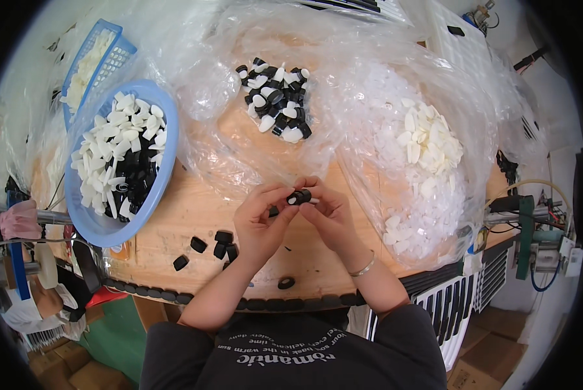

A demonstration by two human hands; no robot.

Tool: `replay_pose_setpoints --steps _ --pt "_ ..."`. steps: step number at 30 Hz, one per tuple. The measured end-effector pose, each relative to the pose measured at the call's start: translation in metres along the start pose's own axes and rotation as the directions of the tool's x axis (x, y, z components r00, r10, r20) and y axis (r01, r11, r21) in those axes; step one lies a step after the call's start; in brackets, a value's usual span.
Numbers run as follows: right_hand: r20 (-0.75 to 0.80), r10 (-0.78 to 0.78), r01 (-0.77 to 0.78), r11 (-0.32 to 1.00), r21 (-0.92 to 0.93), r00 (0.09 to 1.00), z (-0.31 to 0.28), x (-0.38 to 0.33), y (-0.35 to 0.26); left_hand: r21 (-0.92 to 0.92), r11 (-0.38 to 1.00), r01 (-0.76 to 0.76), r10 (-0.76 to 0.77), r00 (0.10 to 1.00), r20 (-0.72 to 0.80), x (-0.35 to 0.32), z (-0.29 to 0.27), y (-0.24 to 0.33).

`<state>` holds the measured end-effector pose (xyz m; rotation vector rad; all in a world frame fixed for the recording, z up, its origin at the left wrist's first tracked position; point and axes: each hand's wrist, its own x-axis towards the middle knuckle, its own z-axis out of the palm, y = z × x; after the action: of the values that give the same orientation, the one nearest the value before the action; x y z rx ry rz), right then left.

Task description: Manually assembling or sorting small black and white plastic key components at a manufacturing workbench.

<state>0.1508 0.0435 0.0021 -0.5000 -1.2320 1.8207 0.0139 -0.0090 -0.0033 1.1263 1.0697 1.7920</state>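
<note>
Both of my hands meet over the middle of the table. My left hand [260,218] pinches a small black cap-like piece [300,197] with a white oval part against it. The fingertips of my right hand [333,220] close on the same piece from the other side, near a thin pale bit. Fingers partly cover the piece, so how its parts fit cannot be told. Another dark piece [273,212] shows by my left palm. Several loose black caps [221,251] lie left of my left forearm, and a black ring [286,283] rests between my forearms.
Ahead, black caps and white ovals [275,97] are heaped on clear plastic. A blue basin [172,133] of white and black parts stands left, with a blue basket [123,47] behind. Clear bagging [363,156] holds white pieces [428,140] at right. Black pieces [265,304] line the table's near edge.
</note>
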Motion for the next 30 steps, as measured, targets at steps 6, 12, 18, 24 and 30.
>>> replay_pose_setpoints --steps 6,12,18,24,30 --pt "-0.062 -0.002 -0.003 0.997 -0.08 0.998 0.0 -0.001 0.001 0.135 0.991 -0.01 0.003 0.998 0.055 -0.001 -0.001 0.005" --pt "-0.115 -0.135 0.12 0.984 -0.128 0.984 0.005 -0.003 0.001 -0.091 0.991 0.102 -0.094 0.992 0.089 0.003 0.0 0.004" --pt "-0.234 -0.164 0.132 0.98 -0.148 0.958 0.01 -0.002 -0.006 -0.443 0.858 0.26 -0.287 0.958 0.005 -0.002 0.009 -0.001" --pt "-0.058 -0.342 0.243 0.768 -0.593 0.938 -0.002 -0.005 -0.007 -0.318 0.891 0.323 -0.319 0.946 0.067 0.003 0.005 0.005" --pt "0.01 -0.342 0.232 0.613 -0.755 0.939 0.003 -0.008 -0.022 -0.214 0.938 0.272 -0.278 0.961 0.002 0.002 0.0 0.0"
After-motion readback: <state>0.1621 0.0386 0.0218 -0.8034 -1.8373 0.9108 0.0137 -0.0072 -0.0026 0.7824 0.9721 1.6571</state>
